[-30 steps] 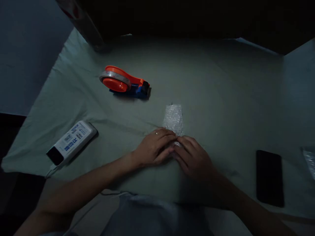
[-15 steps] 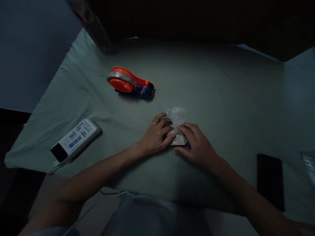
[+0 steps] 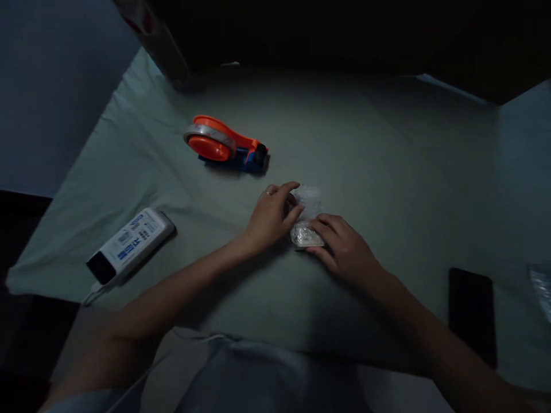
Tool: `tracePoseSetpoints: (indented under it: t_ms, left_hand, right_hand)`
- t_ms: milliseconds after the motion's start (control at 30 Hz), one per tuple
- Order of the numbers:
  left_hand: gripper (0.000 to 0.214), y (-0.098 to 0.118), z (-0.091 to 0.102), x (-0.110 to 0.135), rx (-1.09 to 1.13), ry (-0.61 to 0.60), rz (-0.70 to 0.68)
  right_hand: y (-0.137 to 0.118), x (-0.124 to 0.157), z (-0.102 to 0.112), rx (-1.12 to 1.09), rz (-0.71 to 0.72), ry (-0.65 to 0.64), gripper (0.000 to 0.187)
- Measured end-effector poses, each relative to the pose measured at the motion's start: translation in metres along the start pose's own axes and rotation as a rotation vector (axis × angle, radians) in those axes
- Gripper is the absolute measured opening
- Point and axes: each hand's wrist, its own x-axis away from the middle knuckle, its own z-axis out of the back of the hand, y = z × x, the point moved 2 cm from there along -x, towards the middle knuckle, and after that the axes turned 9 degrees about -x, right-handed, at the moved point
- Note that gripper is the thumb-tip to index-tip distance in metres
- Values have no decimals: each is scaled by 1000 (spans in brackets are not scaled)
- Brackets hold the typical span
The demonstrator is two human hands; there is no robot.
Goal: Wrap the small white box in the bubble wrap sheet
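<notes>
A small packet of clear bubble wrap [image 3: 303, 235] lies on the cloth between my hands, its near part folded into a thick, shiny bundle. The looser flap [image 3: 310, 201] of the wrap extends away from me. My left hand [image 3: 275, 212] is curled at the flap's left edge, thumb and index finger on the plastic and the other fingers bent behind. At the bundle's right side is my right hand [image 3: 346, 246], fingers on top and thumb at the near edge, gripping it. What the wrap encloses cannot be made out.
An orange and blue tape dispenser [image 3: 228, 143] with a tape roll stands beyond my left hand. A white power bank [image 3: 131, 244] with a cable lies at left. A black phone [image 3: 472, 315] and a shiny plastic piece [image 3: 541, 289] are at right. Dark panel [image 3: 344, 34] behind.
My left hand has lifted and shifted away from me along the wrap, its fingers now more curled. The near end looks more bunched. My right hand has stayed nearly in place, gripping the near end.
</notes>
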Motion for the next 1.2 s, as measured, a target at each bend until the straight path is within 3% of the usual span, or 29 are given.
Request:
tracePoseSetpoints:
  t_ms: [167,367,533,633,767,867,933,1000,1100,1200]
  left_hand:
    - [42,5,-9,-20,-11,-25,79]
    - [35,2,-14,-22,-196,-38,74]
    - [9,-11,-14,-21,-309,-25,-64]
    - [22,-17,-9,-17,-299,40,-98]
    - [30,-15,2,-4,-110,185,-197]
    - [36,-9,4,7,23,64,-366]
    - [52,-8,0,11,33,-75,-401]
    - [59,-11,-3,11,12,-130,-365]
    - [53,-16,-3,4,11,-110,-286]
    - [47,-20,-1,-5,44,-95,-207]
  right_hand:
    - [-1,-1,1,10,0,-18,39]
    - [1,-4,4,0,-37,-58,42]
    - [4,-16,9,-41,-91,-144,40]
    - [9,-27,11,-62,-139,-155,38]
    - [21,-43,8,-85,-174,-185,32]
    - [31,-52,3,-145,-181,-210,33]
    - [36,-53,1,-193,-208,-169,32]
    - [38,-49,0,-214,-219,-82,33]
    - [37,-38,1,-193,-146,93,36]
    - [36,-28,1,-179,-77,179,38]
